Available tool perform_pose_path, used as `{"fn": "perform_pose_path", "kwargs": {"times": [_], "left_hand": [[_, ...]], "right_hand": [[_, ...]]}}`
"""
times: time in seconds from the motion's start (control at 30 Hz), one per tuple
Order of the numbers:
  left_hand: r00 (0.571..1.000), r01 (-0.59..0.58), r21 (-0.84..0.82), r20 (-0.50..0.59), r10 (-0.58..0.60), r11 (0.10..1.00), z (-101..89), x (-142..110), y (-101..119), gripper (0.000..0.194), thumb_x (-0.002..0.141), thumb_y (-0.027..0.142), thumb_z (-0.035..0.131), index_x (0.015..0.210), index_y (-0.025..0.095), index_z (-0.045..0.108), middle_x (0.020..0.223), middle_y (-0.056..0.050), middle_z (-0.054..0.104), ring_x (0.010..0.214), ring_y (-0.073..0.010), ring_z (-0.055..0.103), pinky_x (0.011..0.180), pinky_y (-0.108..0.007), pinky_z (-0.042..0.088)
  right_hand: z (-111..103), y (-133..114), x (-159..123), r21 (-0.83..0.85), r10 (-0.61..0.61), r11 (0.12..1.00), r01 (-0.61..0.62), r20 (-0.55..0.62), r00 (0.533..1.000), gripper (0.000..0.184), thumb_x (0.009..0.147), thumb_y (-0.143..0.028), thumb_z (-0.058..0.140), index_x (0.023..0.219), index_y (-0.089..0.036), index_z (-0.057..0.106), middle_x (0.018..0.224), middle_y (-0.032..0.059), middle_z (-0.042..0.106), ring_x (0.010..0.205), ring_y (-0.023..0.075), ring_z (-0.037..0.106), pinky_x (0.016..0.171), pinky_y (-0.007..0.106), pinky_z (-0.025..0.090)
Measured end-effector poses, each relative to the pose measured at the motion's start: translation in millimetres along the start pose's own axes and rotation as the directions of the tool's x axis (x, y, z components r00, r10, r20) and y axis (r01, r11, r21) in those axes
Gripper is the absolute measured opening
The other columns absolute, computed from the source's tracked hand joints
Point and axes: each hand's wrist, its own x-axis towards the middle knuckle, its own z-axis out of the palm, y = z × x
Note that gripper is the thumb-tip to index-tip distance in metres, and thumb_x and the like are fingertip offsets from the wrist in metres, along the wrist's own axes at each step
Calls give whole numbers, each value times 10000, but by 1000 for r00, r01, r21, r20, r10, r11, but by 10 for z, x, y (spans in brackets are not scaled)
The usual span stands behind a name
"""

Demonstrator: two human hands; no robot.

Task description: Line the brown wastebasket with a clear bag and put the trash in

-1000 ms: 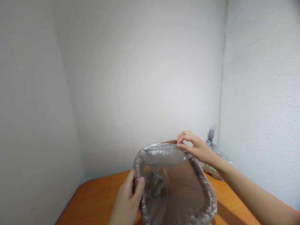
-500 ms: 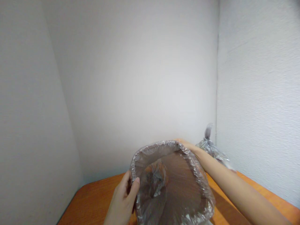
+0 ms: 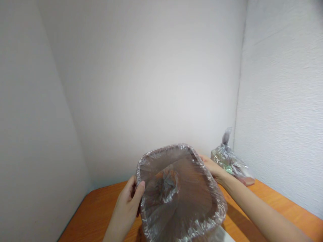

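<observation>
The left hand (image 3: pixel 127 205) grasps the left rim of a brown bin (image 3: pixel 202 198), its thumb on the inner side over a thin clear plastic liner (image 3: pixel 174 215) that is folded over the rim and sags, crumpled, inside, while the right hand (image 3: pixel 210 168) is at the bin's far right side, its fingers partly hidden, so whether they grip cannot be told. The bin is tilted with its mouth toward the camera, over the near middle of the orange-brown wooden desk (image 3: pixel 98 208), and a knotted clear plastic bag (image 3: pixel 230 163) sits near the desk's far right corner, by the walls.
</observation>
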Motion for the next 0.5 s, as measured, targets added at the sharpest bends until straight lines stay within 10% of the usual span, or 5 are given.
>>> {"fn": "perform_pose_path", "kwargs": {"times": [0.27, 0.33, 0.37, 0.43, 0.5], "left_hand": [[1000, -10, 18, -1, 10, 1000, 12, -31, 46, 408, 849, 602, 573, 871, 196, 550, 587, 77, 465, 449, -75, 395, 438, -186, 304], [1000, -15, 2, -15, 15, 1000, 31, -40, 61, 391, 849, 583, 581, 868, 194, 551, 587, 77, 466, 446, -72, 388, 440, -188, 295], [999, -21, -9, -26, 21, 1000, 41, -46, 71, 385, 847, 575, 588, 881, 193, 561, 582, 78, 466, 445, -73, 383, 441, -189, 294], [998, -34, -21, -44, 33, 999, 59, -62, 92, 391, 836, 569, 603, 928, 189, 591, 567, 77, 467, 449, -81, 384, 448, -192, 304], [998, -40, -23, -48, 39, 999, 69, -80, 115, 426, 825, 579, 613, 985, 184, 622, 545, 76, 462, 465, -97, 405, 468, -200, 331]], "right_hand": [[-212, -474, -89, -413, -349, 902, 124, -530, 773, 268, 883, -413, 546, 1048, -209, 601, 1076, 109, 648, 960, 246, 585, 844, 402, 454], [-27, -769, -228, -566, -533, 784, 255, -404, 743, 204, 936, -372, 509, 1030, -222, 611, 982, 78, 663, 879, 214, 595, 795, 355, 453], [115, -890, -283, -594, -543, 734, 329, -222, 810, 190, 957, -352, 483, 995, -229, 623, 922, 60, 670, 834, 198, 602, 766, 334, 458], [458, -1026, -321, -628, -380, 656, 419, 204, 902, 228, 975, -288, 435, 970, -218, 652, 896, 61, 691, 847, 203, 632, 765, 336, 473], [808, -1010, -258, -693, -105, 574, 437, 467, 878, 190, 930, -228, 504, 915, -179, 687, 896, 102, 714, 882, 251, 663, 795, 390, 493]]}}
